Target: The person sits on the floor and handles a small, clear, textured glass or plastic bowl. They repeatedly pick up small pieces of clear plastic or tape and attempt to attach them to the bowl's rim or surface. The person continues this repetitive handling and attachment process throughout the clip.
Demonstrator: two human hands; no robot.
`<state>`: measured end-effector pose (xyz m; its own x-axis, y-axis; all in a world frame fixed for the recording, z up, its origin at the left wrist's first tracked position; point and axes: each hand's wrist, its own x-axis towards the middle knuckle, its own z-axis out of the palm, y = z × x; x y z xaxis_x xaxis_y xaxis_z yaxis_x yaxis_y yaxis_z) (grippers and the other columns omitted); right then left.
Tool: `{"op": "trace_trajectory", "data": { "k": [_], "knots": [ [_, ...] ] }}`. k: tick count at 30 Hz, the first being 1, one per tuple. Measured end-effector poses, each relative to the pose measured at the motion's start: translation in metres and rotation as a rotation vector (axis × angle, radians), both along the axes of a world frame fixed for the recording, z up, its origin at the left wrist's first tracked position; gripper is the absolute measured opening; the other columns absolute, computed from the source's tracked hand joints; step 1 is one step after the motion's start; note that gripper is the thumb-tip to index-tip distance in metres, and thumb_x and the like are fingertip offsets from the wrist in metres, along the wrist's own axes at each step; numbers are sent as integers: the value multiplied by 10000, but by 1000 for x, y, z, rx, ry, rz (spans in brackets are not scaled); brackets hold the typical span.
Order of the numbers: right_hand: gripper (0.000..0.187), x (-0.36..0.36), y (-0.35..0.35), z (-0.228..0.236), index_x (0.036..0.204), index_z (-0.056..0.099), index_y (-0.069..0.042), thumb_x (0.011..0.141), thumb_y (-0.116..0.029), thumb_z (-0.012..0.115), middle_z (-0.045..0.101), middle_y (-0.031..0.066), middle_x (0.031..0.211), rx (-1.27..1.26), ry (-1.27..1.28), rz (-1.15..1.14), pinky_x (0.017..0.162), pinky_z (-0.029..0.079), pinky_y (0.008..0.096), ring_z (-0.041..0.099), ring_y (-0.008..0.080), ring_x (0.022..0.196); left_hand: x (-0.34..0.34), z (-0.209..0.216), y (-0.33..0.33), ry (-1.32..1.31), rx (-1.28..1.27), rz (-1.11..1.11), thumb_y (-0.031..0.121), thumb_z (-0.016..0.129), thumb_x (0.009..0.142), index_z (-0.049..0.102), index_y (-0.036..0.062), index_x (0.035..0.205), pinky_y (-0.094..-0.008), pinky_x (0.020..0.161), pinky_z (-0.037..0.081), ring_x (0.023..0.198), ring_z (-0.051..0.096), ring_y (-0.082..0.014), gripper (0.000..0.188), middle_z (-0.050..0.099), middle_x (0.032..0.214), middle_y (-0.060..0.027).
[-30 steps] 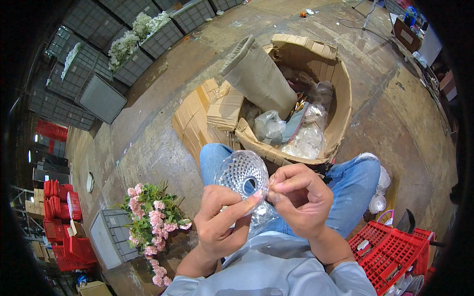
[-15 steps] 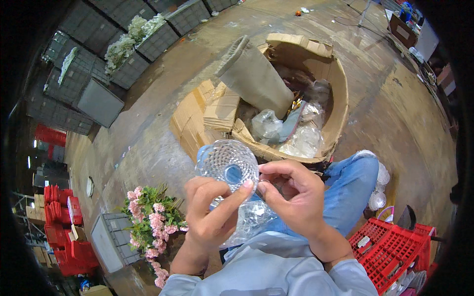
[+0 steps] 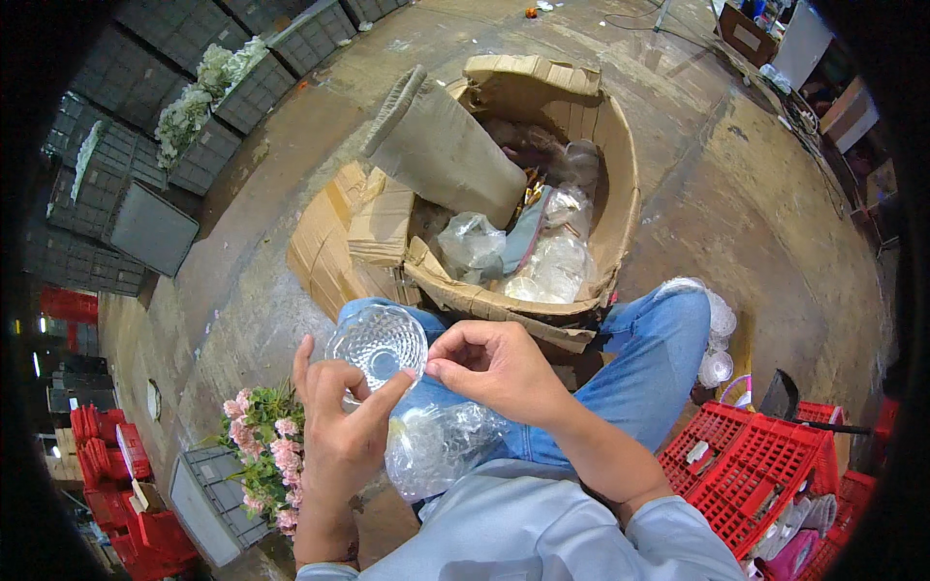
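A clear, dimpled glass-like bowl (image 3: 373, 339) is held tilted above my left thigh. My left hand (image 3: 339, 416) grips its near rim between thumb and fingers, with the forefinger raised. My right hand (image 3: 499, 373) is pinched at the bowl's right edge, thumb and forefinger together; what lies between those fingertips is too small to make out. In my lap, below the hands, rests a crumpled clear plastic bag (image 3: 441, 450), and what it contains is not plain.
Ahead stands a torn cardboard box (image 3: 620, 213) holding plastic wrap and a grey tube-shaped piece (image 3: 446, 150). Pink flowers (image 3: 286, 455) and a grey crate (image 3: 208, 504) are at left. Red crates (image 3: 746, 474) stand right, near stacked clear bowls (image 3: 717, 368).
Both hands and the bowl have shifted left and a little down from the box. My view has turned slightly right, and more of the plastic bag in my lap shows.
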<state>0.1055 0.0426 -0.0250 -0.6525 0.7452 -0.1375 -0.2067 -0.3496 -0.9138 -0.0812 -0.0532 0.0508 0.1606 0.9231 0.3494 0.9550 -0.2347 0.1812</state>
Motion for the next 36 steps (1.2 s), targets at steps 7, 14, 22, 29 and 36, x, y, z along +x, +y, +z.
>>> {"op": "trace_trajectory", "data": {
  "k": [7, 14, 22, 29, 36],
  "knots": [
    [194, 6, 18, -23, 1100, 737, 17, 968, -122, 764, 716, 21, 880, -300, 111, 172, 664, 521, 243, 629, 77, 737, 2, -9, 10, -117, -130, 32, -60, 722, 668, 798, 157, 1129, -408, 838, 519, 828, 531, -249, 515, 434, 867, -57],
    [177, 13, 28, -48, 1045, 701, -4, 950, -126, 788, 707, 39, 875, -486, 223, 259, 675, 550, 274, 659, 116, 743, -4, -14, 20, -148, -133, -39, -56, 823, 632, 751, 84, 1062, -422, 791, 519, 908, 596, -305, 458, 548, 933, -97],
    [213, 10, 15, -55, 1060, 691, -5, 926, -116, 813, 704, 51, 854, -494, 210, 335, 645, 531, 268, 654, 125, 714, -9, -10, 6, -116, -89, -140, -9, 795, 649, 674, 33, 904, -431, 788, 523, 932, 615, -301, 286, 569, 928, -93],
    [189, 13, 6, -54, 1051, 705, -9, 927, -101, 813, 710, 42, 847, -487, 221, 357, 644, 533, 256, 649, 108, 697, -8, -7, -4, -100, -74, -160, 16, 794, 666, 674, 33, 882, -416, 775, 515, 905, 611, -292, 248, 570, 915, -88],
    [172, 11, -10, -51, 1067, 711, -6, 935, -62, 806, 706, 9, 947, -165, 165, 214, 743, 548, 228, 654, 60, 843, -10, -8, -15, -212, -119, -111, 5, 856, 597, 729, 61, 900, -411, 781, 518, 906, 613, -305, 333, 575, 935, -82]
  ]
}}
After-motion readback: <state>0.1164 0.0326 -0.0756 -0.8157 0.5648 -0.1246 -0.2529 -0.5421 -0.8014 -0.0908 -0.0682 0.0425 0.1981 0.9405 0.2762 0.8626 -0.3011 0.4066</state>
